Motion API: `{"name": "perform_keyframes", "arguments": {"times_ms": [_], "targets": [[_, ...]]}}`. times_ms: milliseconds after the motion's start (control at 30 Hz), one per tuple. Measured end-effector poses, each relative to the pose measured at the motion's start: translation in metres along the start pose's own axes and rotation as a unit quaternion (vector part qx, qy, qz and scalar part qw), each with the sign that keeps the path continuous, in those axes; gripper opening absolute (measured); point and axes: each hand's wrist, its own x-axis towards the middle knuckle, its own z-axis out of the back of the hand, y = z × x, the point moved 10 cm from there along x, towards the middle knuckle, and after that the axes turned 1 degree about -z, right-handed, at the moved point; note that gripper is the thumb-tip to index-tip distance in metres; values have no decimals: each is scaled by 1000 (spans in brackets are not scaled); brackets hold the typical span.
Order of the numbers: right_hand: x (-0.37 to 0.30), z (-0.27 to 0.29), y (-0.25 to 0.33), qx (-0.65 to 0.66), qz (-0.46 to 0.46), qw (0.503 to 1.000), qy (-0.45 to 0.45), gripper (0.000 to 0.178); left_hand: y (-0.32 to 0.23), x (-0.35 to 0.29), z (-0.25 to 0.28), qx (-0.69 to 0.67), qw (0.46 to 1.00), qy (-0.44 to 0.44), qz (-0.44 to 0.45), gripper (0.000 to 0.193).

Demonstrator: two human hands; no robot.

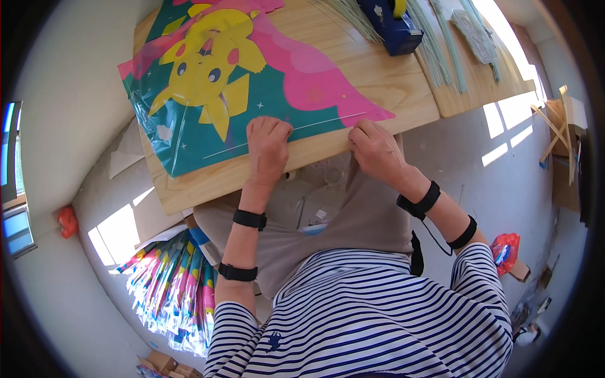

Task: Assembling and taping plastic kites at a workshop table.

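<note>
Surface: we work at a pale wooden plank table (378, 75), its near edge running up toward the right.
Room: grey floor with sunlit patches; a heap of bright folded plastic kites (170, 290) lies low on the left.
Kite: the teal and pink plastic kite with a yellow cartoon animal (252, 82) lies flat on the table; its long axis follows the near edge, its tip pointing right.
Rod: a thin pale rod (315, 123) runs along the kite's lower edge between our hands.
Left hand: our left hand (268, 142) presses curled fingers on the kite's edge.
Right hand: our right hand (375, 148) presses near the tip; we cannot tell whether either pinches the rod.
Far right: a blue tape dispenser (394, 25) beside pale green sticks (441, 50).
</note>
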Motion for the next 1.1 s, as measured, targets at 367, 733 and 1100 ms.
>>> {"name": "perform_keyframes", "arguments": {"times_ms": [367,733,1100], "targets": [[-7,-14,36,-65,24,998,3,34,12,-7,5,3,999,14,44,12],[-5,-29,45,-89,19,996,24,41,8,-5,-5,50,997,46,36,13],[-6,-32,49,-120,37,992,11,41,4,-4,-16,97,992,75,11,14]]}}
